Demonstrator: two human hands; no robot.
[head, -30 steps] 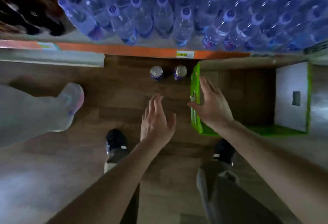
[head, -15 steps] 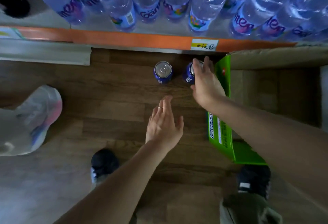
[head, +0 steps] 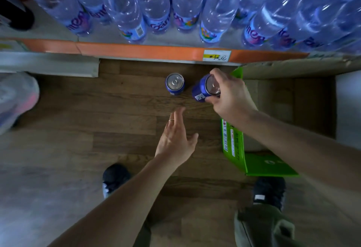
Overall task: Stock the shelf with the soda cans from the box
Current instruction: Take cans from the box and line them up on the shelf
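Right hand (head: 230,98) now grips a tilted blue can (head: 203,90), lifted since earlier; left hand (head: 175,141) is held open near a second can (head: 174,84), the green box (head: 233,145) at right.

Your right hand (head: 230,98) grips a glossy blue metal soda can (head: 203,90) with a bright silver lid; its upright twin can (head: 174,84) shines alike. Under them you see matt brown wood-grain plank floor (head: 117,113). The green cardboard box (head: 233,141) looks smooth outside, raw brown inside. Clear plastic water bottles (head: 156,8) glint above.
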